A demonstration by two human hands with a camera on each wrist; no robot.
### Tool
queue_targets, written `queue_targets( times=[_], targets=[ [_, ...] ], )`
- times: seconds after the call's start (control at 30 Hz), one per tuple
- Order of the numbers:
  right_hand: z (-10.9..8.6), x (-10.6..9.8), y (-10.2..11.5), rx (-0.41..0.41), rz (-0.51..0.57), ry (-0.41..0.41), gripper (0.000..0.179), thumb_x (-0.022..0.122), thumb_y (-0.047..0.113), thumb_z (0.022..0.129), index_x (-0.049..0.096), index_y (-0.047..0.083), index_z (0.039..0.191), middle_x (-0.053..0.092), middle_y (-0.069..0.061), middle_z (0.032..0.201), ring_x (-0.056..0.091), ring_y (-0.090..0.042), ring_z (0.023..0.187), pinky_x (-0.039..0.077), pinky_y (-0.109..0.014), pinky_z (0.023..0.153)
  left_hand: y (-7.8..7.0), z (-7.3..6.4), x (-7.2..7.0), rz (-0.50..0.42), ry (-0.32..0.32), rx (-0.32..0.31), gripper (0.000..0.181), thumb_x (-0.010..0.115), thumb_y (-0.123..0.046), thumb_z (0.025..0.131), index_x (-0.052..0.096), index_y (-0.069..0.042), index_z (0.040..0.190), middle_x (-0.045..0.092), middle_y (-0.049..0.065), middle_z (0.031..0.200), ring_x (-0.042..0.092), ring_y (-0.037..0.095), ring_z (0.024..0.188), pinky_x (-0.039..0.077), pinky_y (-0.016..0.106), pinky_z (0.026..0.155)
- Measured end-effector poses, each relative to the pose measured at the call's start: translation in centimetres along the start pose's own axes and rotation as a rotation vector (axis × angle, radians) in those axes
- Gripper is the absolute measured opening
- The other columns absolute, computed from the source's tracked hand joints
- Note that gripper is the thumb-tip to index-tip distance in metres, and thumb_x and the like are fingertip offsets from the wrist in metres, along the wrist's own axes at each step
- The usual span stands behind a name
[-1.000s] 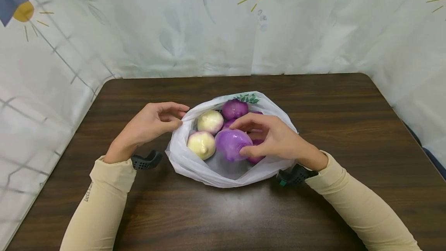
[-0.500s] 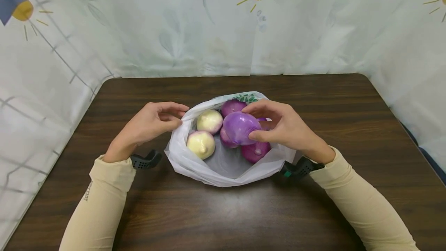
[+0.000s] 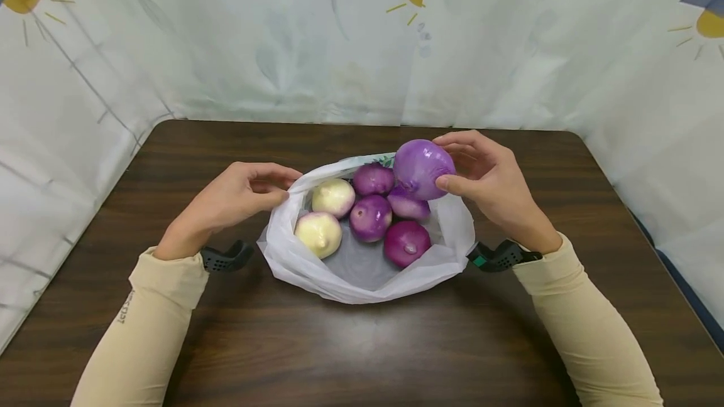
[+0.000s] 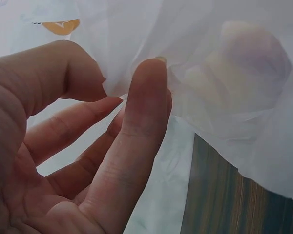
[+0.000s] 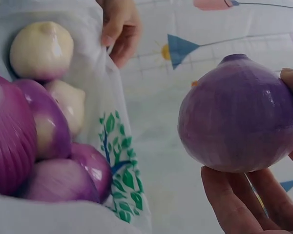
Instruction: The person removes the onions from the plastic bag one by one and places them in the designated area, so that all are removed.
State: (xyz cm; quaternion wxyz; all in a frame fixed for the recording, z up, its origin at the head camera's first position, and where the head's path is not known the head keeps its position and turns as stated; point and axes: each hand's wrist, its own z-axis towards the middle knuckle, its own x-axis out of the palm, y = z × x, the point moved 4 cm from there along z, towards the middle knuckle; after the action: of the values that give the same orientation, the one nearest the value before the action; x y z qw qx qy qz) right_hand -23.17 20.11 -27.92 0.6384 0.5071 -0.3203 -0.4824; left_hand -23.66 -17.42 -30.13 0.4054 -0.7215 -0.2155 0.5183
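My right hand (image 3: pixel 503 190) holds a glossy purple onion (image 3: pixel 420 169) over the far right rim of a white plastic bag (image 3: pixel 317 284). The right wrist view shows this onion (image 5: pixel 234 119) between the thumb and fingers, apart from the bag's contents. At the bag's left rim, my left hand (image 3: pixel 232 200) pinches the plastic between thumb and forefinger, seen closely in the left wrist view. Inside the open bag lie two pale turnips with purple tinges, the nearer turnip (image 3: pixel 318 234) at the left, a magenta onion (image 3: pixel 406 244), a purple-and-white turnip (image 3: pixel 370 218) and other purple vegetables.
The bag stands on a dark wood-grain table (image 3: pixel 351 357). Behind and at both sides hangs a pale printed curtain (image 3: pixel 254 49) with lamp shapes. Green leaf print (image 5: pixel 124 180) marks the bag's side. Each wrist wears a black band.
My right hand has lifted the purple onion up and to the right from among the others, uncovering the vegetables beneath. My left hand keeps its hold on the bag's rim.
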Motion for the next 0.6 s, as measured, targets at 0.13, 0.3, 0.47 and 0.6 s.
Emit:
queue_targets(
  times=[0.13,0.3,0.47,0.6],
  targets=[
    [-0.1,-1.3,0.1,-0.013,0.098,-0.059,0.047,0.070,-0.012,0.089,0.066,0.006,0.131,0.069,-0.006,0.127,0.068,-0.021,0.113,0.062,-0.028,0.088,-0.3,0.1,0.0,0.005,-0.008,-0.008,0.035,0.064,-0.012,0.096,0.072,-0.020,0.128,0.074,0.005,0.122,0.072,0.009,0.100,0.056,0.022,0.083],
    [-0.2,-3.0,0.3,-0.040,0.202,-0.095,0.045,0.063,-0.016,0.091,0.063,0.002,0.132,0.069,-0.008,0.125,0.067,-0.020,0.111,0.060,-0.025,0.088,-0.3,0.3,0.1,-0.011,0.001,-0.012,0.035,0.065,-0.011,0.095,0.072,-0.019,0.128,0.074,0.006,0.122,0.072,0.010,0.100,0.056,0.022,0.084],
    [-0.3,-4.4,0.1,-0.029,0.276,-0.137,0.044,0.061,-0.015,0.093,0.061,0.001,0.134,0.069,-0.010,0.125,0.066,-0.021,0.112,0.060,-0.025,0.088,-0.1,0.2,0.1,0.008,0.018,-0.001,0.036,0.064,-0.012,0.096,0.070,-0.017,0.131,0.073,0.008,0.124,0.071,0.008,0.099,0.056,0.021,0.084],
    [-0.4,-5.5,-0.1,-0.030,0.299,-0.175,0.044,0.061,-0.015,0.093,0.060,-0.001,0.134,0.070,-0.011,0.124,0.066,-0.023,0.111,0.061,-0.026,0.088,-0.1,-0.1,-0.1,0.005,0.015,-0.005,0.036,0.064,-0.012,0.096,0.070,-0.017,0.131,0.073,0.008,0.125,0.071,0.008,0.100,0.056,0.022,0.084]
  ],
)
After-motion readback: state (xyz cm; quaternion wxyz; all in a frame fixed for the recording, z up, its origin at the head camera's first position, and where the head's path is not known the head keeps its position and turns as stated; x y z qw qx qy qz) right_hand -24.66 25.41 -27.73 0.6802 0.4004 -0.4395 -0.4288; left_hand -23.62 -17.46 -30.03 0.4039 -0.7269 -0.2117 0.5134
